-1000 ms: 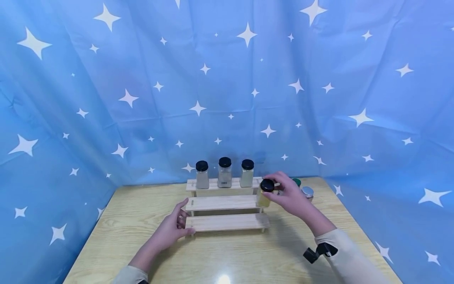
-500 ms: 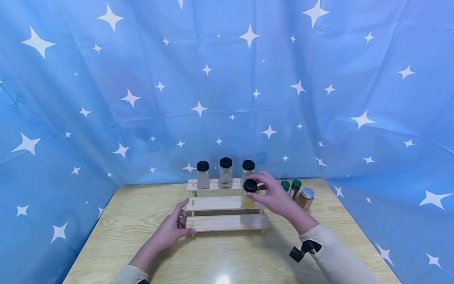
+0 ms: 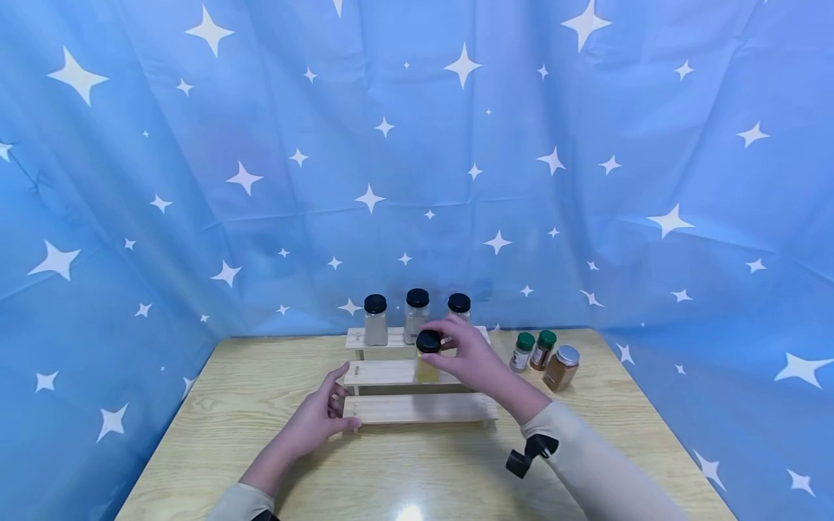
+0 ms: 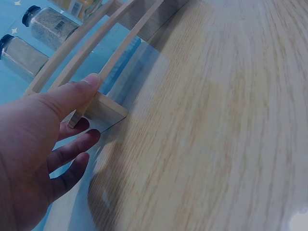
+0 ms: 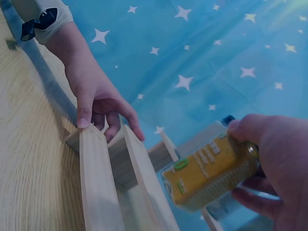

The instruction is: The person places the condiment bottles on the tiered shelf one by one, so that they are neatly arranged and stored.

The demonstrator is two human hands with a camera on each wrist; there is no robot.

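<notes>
A three-step wooden rack (image 3: 423, 409) stands on the table. At its left end my left hand (image 3: 311, 420) grips the lowest board, thumb on top; in the left wrist view the other fingers (image 4: 72, 151) spread below and beside that end. My right hand (image 3: 474, 358) holds a spice jar (image 3: 427, 371) with a black lid and yellow contents, pinched near its top. It is over the middle board, about halfway along. In the right wrist view the jar's yellow label (image 5: 211, 168) faces the camera and its base is close to the board.
Along the top board stand three black-lidded jars: a left one (image 3: 376, 330), a middle one (image 3: 415, 323) and a right one (image 3: 459, 302), partly hidden by my right hand. Two green-capped jars (image 3: 522, 353) and a silver-lidded jar (image 3: 562, 369) stand right of the rack. A starry blue curtain (image 3: 417, 166) hangs behind.
My right hand has carried the yellow jar leftward along the middle board, from its right end to about the middle. The jars at the right have come into fuller view. My left hand stays put.
</notes>
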